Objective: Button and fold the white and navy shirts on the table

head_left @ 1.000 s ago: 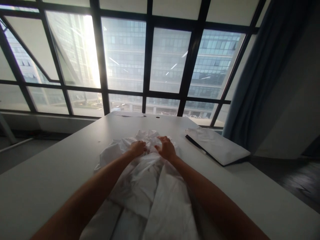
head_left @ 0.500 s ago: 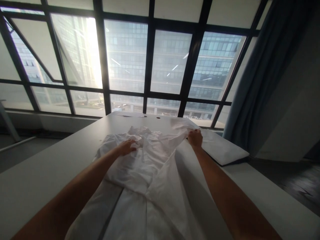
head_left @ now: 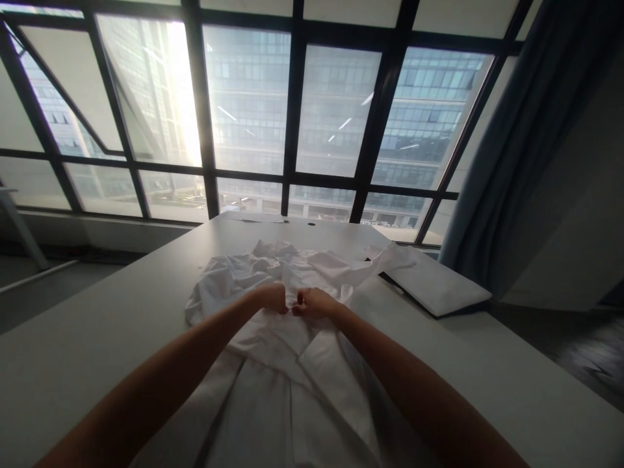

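Observation:
A white long-sleeved shirt (head_left: 273,351) lies spread and wrinkled in front of me, its collar end away from me and its lower part running toward my body. My left hand (head_left: 273,298) is closed on the cloth at the middle of its front. Right beside it, my right hand (head_left: 316,303) pinches the same part of the shirt, thumb and fingers bent together. Only a small gap separates the two hands. One sleeve stretches to the right and rests on the edge of a flat white panel (head_left: 439,283). The exact bit of cloth between the fingers is too small to make out.
The shirt is on a long white table (head_left: 121,312), with a thin sheet (head_left: 258,218) and a dark round hole (head_left: 311,224) at its far end. Black-framed windows stand behind it. A blue curtain (head_left: 511,149) hangs at the right.
My right hand has let go of the sleeve at the right and moved left to the shirt's middle. My left hand has shifted right and closed on the cloth beside it.

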A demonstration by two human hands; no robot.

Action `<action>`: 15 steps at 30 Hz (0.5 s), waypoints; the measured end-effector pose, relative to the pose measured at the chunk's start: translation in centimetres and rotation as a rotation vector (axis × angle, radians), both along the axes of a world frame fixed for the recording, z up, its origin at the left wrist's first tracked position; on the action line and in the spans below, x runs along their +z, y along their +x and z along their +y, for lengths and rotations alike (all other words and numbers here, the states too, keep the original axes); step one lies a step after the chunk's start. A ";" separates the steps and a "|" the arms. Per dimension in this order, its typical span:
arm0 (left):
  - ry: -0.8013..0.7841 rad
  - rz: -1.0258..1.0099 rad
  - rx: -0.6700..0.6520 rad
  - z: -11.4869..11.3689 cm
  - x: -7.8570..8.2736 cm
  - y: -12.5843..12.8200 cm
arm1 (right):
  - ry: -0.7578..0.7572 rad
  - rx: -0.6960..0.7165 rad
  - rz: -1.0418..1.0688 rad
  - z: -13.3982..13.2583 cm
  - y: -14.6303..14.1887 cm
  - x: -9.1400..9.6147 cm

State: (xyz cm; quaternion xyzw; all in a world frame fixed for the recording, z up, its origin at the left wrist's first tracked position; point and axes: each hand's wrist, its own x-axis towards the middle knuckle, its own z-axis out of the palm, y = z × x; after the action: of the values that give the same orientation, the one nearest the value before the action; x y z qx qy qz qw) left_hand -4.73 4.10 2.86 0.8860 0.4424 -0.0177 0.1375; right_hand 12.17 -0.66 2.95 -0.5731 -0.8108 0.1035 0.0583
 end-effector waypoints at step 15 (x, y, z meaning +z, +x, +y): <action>0.417 0.240 0.389 0.1 3.1 -9.6 | 0.198 -0.219 -0.035 1.9 0.6 0.1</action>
State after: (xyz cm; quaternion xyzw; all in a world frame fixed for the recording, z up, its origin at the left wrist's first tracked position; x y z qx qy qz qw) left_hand -14.30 4.25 6.01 0.7856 0.6107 -0.0043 -0.0995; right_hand 12.76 1.20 3.01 -0.6512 -0.7506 0.0060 0.1117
